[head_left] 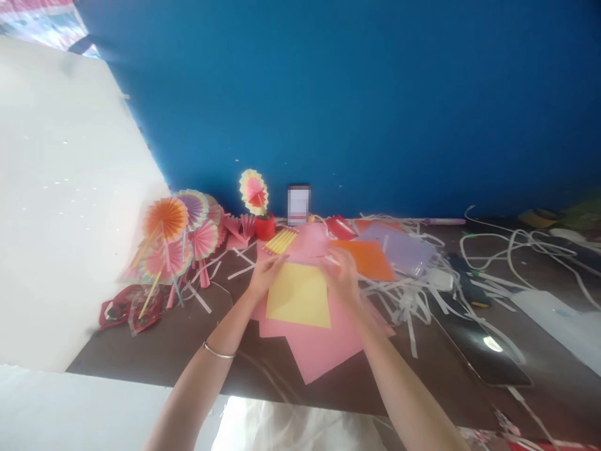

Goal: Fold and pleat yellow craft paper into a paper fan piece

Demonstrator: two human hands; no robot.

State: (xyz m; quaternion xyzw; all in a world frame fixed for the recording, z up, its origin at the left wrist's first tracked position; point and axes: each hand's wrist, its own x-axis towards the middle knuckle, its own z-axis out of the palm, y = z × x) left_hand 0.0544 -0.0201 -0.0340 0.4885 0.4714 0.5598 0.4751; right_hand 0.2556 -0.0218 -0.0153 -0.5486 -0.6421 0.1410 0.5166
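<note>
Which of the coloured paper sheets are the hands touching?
The yellow sheet, on top of the pink sheets; both hands rest at its far edge. The orange sheet lies apart, to the right.

The sheet under my fingers was pale yellow, lying on pink paper. Beyond it sat an orange sheet and a lilac one. The paper fans were striped in rings — orange, pink, yellow, a little purple and blue. White paper strips littered the dark brown table. The wall behind was deep blue — my bangle silver.
</note>
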